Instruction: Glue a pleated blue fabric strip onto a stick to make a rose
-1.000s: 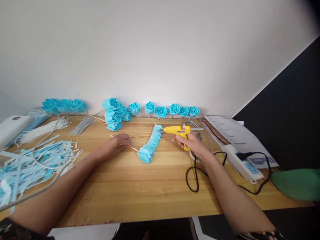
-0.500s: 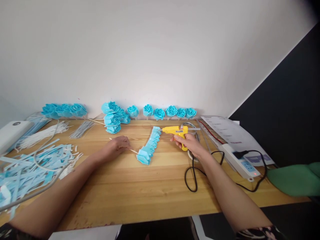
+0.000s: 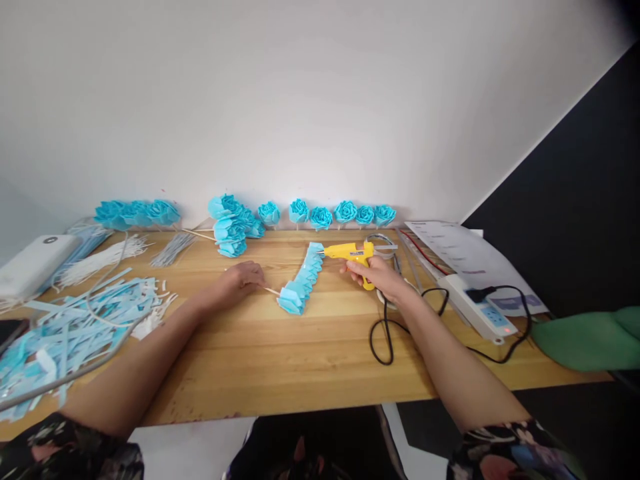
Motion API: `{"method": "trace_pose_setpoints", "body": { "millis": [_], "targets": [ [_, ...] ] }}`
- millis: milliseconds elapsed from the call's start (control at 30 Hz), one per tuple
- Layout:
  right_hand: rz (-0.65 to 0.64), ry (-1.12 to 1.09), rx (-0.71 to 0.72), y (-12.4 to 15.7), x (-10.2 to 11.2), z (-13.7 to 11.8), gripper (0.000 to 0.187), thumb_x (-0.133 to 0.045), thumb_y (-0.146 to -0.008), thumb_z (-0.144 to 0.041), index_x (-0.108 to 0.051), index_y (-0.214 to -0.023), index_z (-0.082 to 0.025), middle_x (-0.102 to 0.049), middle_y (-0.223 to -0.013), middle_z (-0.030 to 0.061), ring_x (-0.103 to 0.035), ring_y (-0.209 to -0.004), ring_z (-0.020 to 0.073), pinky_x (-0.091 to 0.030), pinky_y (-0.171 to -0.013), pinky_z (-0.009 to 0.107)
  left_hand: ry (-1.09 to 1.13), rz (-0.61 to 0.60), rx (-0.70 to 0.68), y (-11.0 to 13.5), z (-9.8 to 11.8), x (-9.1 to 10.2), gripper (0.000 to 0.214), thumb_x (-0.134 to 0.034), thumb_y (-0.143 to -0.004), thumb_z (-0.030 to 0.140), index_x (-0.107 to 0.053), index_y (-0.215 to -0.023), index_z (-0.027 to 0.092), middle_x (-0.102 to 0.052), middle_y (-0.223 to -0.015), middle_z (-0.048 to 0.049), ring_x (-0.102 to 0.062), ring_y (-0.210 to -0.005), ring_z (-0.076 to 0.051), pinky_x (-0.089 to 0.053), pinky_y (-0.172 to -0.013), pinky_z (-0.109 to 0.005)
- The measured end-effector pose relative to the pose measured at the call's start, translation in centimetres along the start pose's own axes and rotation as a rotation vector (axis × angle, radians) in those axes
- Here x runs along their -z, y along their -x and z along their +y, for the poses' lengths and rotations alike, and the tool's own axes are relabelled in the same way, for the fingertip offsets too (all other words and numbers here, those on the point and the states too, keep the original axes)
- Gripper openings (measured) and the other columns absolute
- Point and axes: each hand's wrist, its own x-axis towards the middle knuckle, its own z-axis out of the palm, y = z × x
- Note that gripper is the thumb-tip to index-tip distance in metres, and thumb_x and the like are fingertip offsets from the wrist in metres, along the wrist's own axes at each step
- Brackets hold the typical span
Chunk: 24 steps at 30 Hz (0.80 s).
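My left hand (image 3: 246, 277) is closed round a thin wooden stick (image 3: 271, 291). At the stick's other end sits the rolled part of a light blue pleated strip (image 3: 306, 273). The strip's loose length runs away from me across the wooden table. In my right hand (image 3: 373, 272) is a yellow hot glue gun (image 3: 350, 252), gripped by its handle, with a clear glue stick (image 3: 385, 247) out of its back. Its nozzle points left and is at the far end of the strip; whether they touch I cannot tell.
Several blue flowers (image 3: 320, 217) stand along the wall, others lie in a bunch (image 3: 231, 227). Cut blue and white strips (image 3: 95, 327) are heaped at left, beside a white power bank (image 3: 37, 263). A power strip (image 3: 480, 310), black cord (image 3: 383, 343) and paper sheets (image 3: 465, 253) lie at right.
The view has tilted a little, so everything sits slightly higher in it. Both hands keep their grips, and the glue gun's nozzle stays at the strip's far end.
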Motion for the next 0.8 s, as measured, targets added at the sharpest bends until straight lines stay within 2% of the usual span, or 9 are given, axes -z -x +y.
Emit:
{"method": "trace_pose_setpoints", "body": {
  "millis": [233,500,800],
  "targets": [
    [-0.062,0.01,-0.03,0.7,-0.8,-1.3,0.044,-0.067,-0.076,-0.058,-0.069,-0.082,-0.015,-0.068,-0.08,0.0054,-0.049,-0.057,0.0102,-0.038,-0.05,0.024,-0.008,0.016,-0.009,0.0,-0.1,-0.1,0.029,-0.047,-0.1,0.026,-0.074,-0.096,0.018,-0.066,-0.088,-0.0078,-0.059,-0.084,-0.017,-0.044,-0.075,-0.028],
    [-0.12,0.181,-0.01,1.1,-1.1,-2.1,0.04,-0.065,-0.075,-0.055,-0.07,-0.074,-0.015,-0.057,-0.061,0.0004,-0.047,-0.054,0.011,-0.037,-0.051,0.024,-0.006,0.012,-0.005,-0.1,0.1,0.1,0.029,-0.048,-0.1,0.028,-0.075,-0.094,0.018,-0.065,-0.085,-0.0073,-0.059,-0.081,-0.016,-0.043,-0.072,-0.027],
    [-0.102,0.295,-0.043,1.0,-1.2,-2.0,0.042,-0.064,-0.075,-0.056,-0.072,-0.075,-0.016,-0.056,-0.057,-0.0001,-0.046,-0.052,0.0114,-0.036,-0.048,0.024,0.026,0.003,-0.002,-0.3,0.9,0.4,0.03,-0.048,-0.101,0.027,-0.075,-0.097,0.016,-0.066,-0.087,-0.007,-0.057,-0.084,-0.015,-0.042,-0.075,-0.027]
  ]
}}
